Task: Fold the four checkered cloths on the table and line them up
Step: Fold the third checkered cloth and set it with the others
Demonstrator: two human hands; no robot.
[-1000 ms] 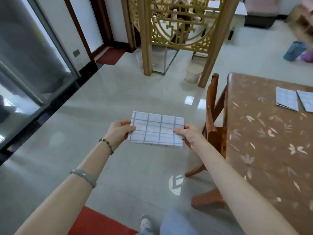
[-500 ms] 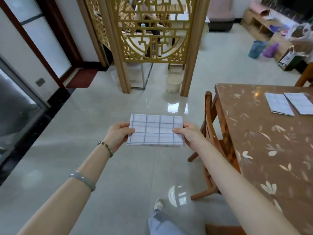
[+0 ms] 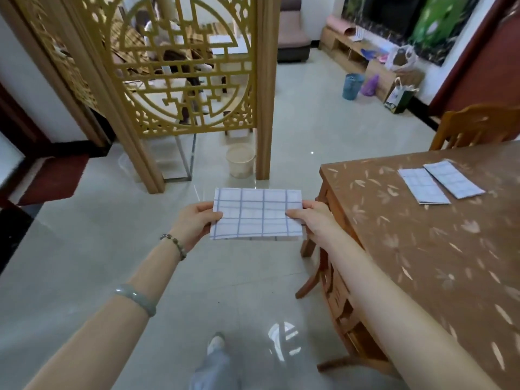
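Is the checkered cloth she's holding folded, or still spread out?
Folded. The checkered cloth is a compact rectangle pinched at its short ends by the left hand and right hand, with layered edges showing along its bottom.

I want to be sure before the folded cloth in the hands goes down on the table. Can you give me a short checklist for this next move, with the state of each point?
1. Cloth in the hands is folded into a neat rectangle: ok.
2. Left hand and right hand each grip one short end: ok.
3. Two folded cloths on the table lie side by side, so the line is begun: ok.
4. Bare table next to that pair for one more cloth: ok.
5. Held cloth is over the table: not ok, it is over the floor.
6. Fourth cloth is located: cannot tell, it is not in view.
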